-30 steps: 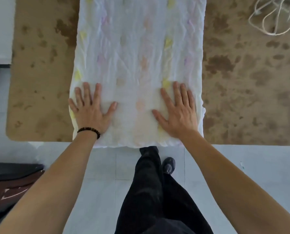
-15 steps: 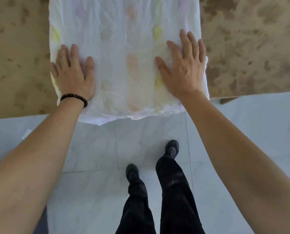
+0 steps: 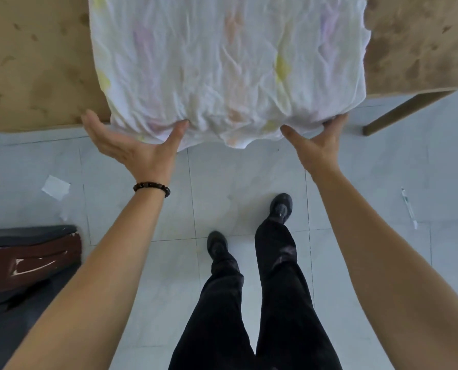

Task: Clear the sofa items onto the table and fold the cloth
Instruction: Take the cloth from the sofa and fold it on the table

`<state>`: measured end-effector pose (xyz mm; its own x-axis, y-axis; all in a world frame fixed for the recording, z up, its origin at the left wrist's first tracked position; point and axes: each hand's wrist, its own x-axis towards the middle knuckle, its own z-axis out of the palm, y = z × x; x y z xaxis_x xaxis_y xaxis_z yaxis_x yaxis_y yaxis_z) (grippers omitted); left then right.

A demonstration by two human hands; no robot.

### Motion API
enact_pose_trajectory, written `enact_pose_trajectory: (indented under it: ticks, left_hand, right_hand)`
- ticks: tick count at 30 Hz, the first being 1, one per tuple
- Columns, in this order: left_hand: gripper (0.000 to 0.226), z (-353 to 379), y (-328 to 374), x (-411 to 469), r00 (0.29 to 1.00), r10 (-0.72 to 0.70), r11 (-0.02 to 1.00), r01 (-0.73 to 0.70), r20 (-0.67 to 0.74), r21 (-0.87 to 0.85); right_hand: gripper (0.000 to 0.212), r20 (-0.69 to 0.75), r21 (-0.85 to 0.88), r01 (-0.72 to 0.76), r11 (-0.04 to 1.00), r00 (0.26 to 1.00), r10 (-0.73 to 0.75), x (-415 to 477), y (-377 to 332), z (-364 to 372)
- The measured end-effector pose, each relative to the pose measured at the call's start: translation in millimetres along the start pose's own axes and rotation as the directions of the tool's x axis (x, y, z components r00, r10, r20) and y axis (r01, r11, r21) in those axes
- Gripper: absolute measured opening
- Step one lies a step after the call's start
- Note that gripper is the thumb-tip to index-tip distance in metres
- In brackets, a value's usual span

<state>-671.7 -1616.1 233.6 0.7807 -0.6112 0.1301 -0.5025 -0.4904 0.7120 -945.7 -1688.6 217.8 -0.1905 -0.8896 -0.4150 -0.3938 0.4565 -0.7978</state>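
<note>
Across the brown surface (image 3: 36,76) the white cloth (image 3: 222,62) still lies, but my left hand (image 3: 134,148) and right hand (image 3: 318,145) have left its top. Palms up, straight fingers (image 3: 90,118) slip under its hanging edge, to lift and fold it, I think.

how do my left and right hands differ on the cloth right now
The left hand wears a dark bead bracelet; the right hand's wrist is bare. The left hand's fingers overlap the table; the right hand sits off its edge. Both spread at the cloth's near edge, thumbs touching it.
</note>
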Motion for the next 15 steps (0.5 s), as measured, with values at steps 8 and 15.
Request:
enact_pose_trajectory:
  ticks: [8,15]
  left_hand:
    - [0.145,11.4,-5.1,-1.1,0.868,-0.398,0.82,0.482,0.297,-0.31]
    - [0.047,15.9,-29.1,10.2,0.758,-0.312,0.861,0.481,0.573,-0.168]
  right_hand:
    - [0.065,0.17,-0.124,-0.152,0.981,0.97,0.172,3.0,15.5,-10.0]
    - [0.037,0.233,-0.119,-0.198,0.973,0.947,0.222,-13.5,43.9,-7.7]
